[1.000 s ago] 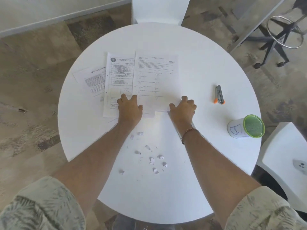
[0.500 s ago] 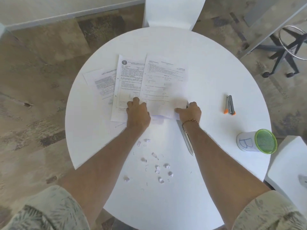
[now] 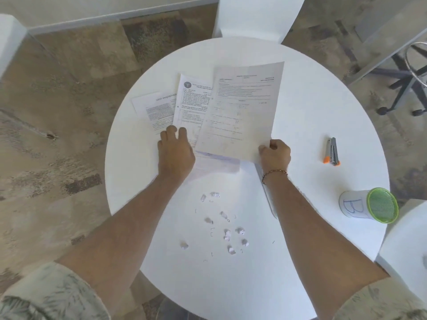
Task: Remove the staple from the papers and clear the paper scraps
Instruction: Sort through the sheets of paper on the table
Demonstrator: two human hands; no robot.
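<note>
Right hand (image 3: 275, 153) pinching near corner of top sheet (image 3: 242, 107), holding it tilted above round white table (image 3: 312, 112). Left hand (image 3: 176, 151) lying flat, fingers relaxed, pressing on second sheet (image 3: 191, 100). Third sheet (image 3: 152, 107) lying farthest left, partly tucked under. Three sheets showing in all. Roughly ten paper scraps (image 3: 227, 234) lying scattered between forearms, several loose staples (image 3: 211, 233) lying among them. One staple remover (image 3: 332, 152) resting right of hand. One green-rimmed cup (image 3: 369, 205) lying on its side near table edge.
</note>
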